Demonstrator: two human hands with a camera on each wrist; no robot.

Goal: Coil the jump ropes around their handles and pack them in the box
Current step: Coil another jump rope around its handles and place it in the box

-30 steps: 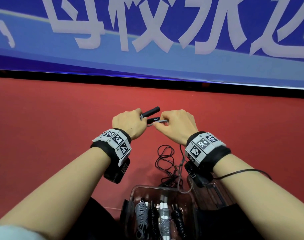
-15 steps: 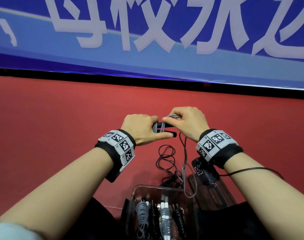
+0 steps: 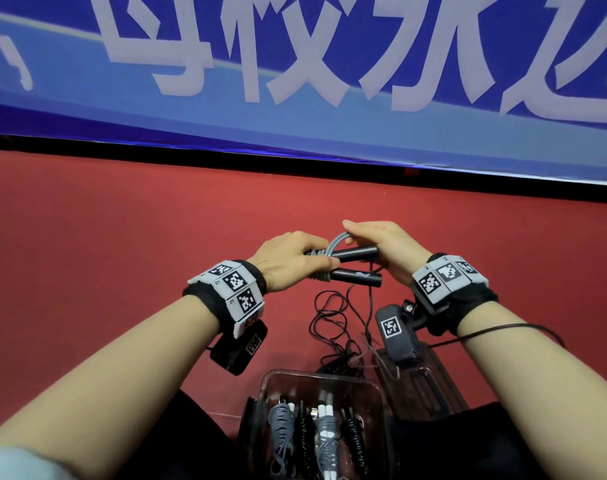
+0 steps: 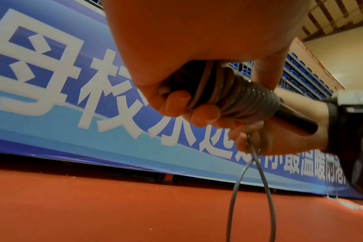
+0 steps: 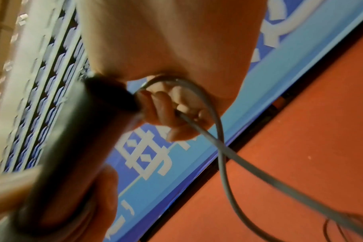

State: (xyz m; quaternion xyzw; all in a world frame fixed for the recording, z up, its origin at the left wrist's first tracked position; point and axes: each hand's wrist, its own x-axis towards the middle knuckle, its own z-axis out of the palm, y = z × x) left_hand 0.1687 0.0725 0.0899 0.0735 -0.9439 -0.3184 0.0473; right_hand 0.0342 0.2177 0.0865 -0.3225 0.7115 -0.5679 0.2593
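Two black jump rope handles (image 3: 355, 252) lie side by side between my hands above the red floor. My left hand (image 3: 295, 258) grips their left ends, where grey rope (image 4: 249, 99) is wound in tight turns. My right hand (image 3: 378, 244) pinches the loose grey rope (image 5: 197, 124) and arches it over the handles. The free rope (image 4: 234, 193) hangs down in a loop. The clear plastic box (image 3: 374, 386) sits near my lap with several coiled ropes (image 3: 326, 431) in it.
A loose black rope (image 3: 329, 320) lies tangled on the red floor (image 3: 122, 254) just beyond the box. The box's lid (image 3: 430, 382) lies to the right of the box. A blue banner (image 3: 295, 64) runs along the back.
The handles turned from pointing away to lying crosswise. My right hand has carried the grey rope over them, adding turns, and both hands have shifted slightly right.
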